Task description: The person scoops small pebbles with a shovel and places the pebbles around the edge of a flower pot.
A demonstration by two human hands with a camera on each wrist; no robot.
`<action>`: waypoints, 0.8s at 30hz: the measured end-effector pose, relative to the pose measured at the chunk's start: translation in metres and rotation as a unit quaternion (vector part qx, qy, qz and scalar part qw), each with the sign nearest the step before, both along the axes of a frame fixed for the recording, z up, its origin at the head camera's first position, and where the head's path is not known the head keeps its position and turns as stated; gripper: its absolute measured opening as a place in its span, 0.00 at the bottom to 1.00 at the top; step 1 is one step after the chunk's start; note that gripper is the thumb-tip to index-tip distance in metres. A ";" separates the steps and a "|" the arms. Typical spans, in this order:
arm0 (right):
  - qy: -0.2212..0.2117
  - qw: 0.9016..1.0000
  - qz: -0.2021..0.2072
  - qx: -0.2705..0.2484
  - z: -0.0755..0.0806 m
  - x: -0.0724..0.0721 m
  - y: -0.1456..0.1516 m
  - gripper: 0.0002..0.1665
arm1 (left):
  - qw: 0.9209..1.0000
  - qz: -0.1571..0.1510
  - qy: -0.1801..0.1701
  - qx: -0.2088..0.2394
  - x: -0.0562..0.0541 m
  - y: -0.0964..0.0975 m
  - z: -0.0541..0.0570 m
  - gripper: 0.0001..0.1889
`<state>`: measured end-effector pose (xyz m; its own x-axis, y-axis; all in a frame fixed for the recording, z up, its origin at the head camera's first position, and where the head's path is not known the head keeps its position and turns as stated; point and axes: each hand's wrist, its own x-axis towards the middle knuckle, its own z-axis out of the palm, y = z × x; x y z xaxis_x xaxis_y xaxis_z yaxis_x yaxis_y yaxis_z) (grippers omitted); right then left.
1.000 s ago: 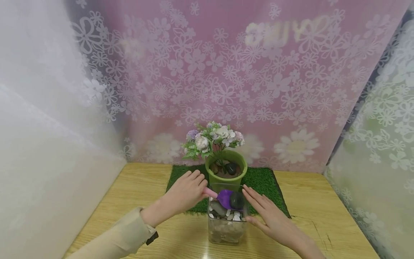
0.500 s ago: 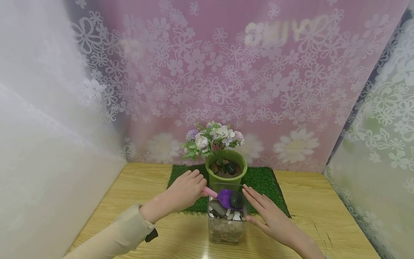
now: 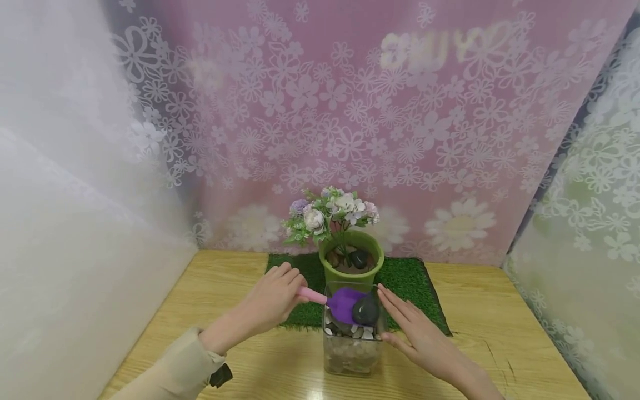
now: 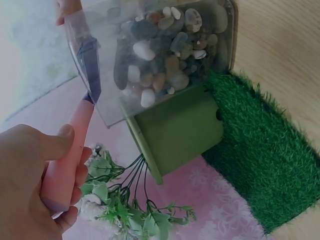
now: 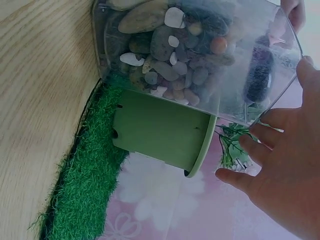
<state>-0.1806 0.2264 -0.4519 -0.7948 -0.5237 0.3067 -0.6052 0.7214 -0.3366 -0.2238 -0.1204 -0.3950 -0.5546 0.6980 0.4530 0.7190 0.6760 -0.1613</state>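
Observation:
The left hand (image 3: 272,300) grips the pink handle of a small shovel (image 3: 342,304), thumb laid along it in the left wrist view. Its purple blade lies at the mouth of a clear container (image 3: 328,355), inside the rim. A smooth black stone (image 3: 366,310) rests on the blade's right end. Below the blade, pebbles (image 4: 155,55) of white, grey and brown fill the lower part of the container. On the container's right side is the right hand (image 3: 422,339), fingers extended, fingertips at the rim and holding nothing.
Behind the container a green flowerpot (image 4: 175,135) with artificial flowers (image 3: 330,214) stands on a grass mat (image 3: 412,291). A dark stone (image 3: 358,259) lies inside the pot. The wooden table (image 3: 250,361) backs onto a pink floral curtain (image 3: 350,111).
The left hand has drawn back leftward and the shovel's blade has shifted left, higher above the pebbles, with the black stone still on it. The right hand stays at the container's side.

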 end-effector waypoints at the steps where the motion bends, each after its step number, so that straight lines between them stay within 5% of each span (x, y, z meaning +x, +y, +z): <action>1: 0.001 1.000 0.000 -0.001 0.000 0.000 0.000 0.48 | 1.000 -0.001 -0.003 0.001 0.000 0.000 -0.001 0.10; 24: 0.008 1.000 -0.001 -0.002 -0.001 0.001 0.000 0.47 | 0.997 -0.008 -0.032 0.064 -0.001 -0.011 -0.013 0.10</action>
<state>-0.1793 0.2262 -0.4529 -0.7915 -0.5201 0.3209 -0.6082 0.7217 -0.3304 -0.2243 -0.1311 -0.4080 -0.5740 0.6464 0.5028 0.7363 0.6761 -0.0286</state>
